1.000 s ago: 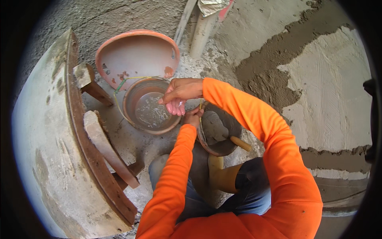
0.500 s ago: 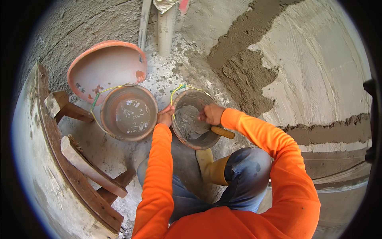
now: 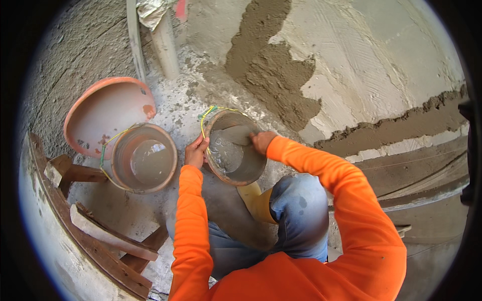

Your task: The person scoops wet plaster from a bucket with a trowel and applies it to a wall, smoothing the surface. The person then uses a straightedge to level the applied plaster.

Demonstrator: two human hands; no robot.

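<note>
My left hand (image 3: 196, 152) is closed on the left rim of a mortar-stained bucket (image 3: 236, 175), beside its yellow cord handle (image 3: 203, 125). Grey wet mortar (image 3: 225, 153) lies inside that bucket, which leans slightly. At its right side my right hand (image 3: 262, 142) is closed around a trowel, whose grey blade (image 3: 239, 134) reaches in over the mortar; the fingers hide the grip. A second bucket (image 3: 169, 170), holding watery grey liquid (image 3: 150, 159), stands to the left, apart from my hands.
An orange-rimmed basin (image 3: 103, 113) leans behind the left bucket. Wooden pieces (image 3: 108, 236) lie at the left. A pipe with foil on top (image 3: 164, 50) rises at the back. Fresh mortar (image 3: 278, 75) covers part of the surface ahead. My yellow boot (image 3: 256, 200) is close to the near bucket.
The trowel's yellow handle, earlier leaning over the bucket rim, is now hidden at my right hand, and the blade has shifted up in the bucket. The bucket tilts more. The view has swung.
</note>
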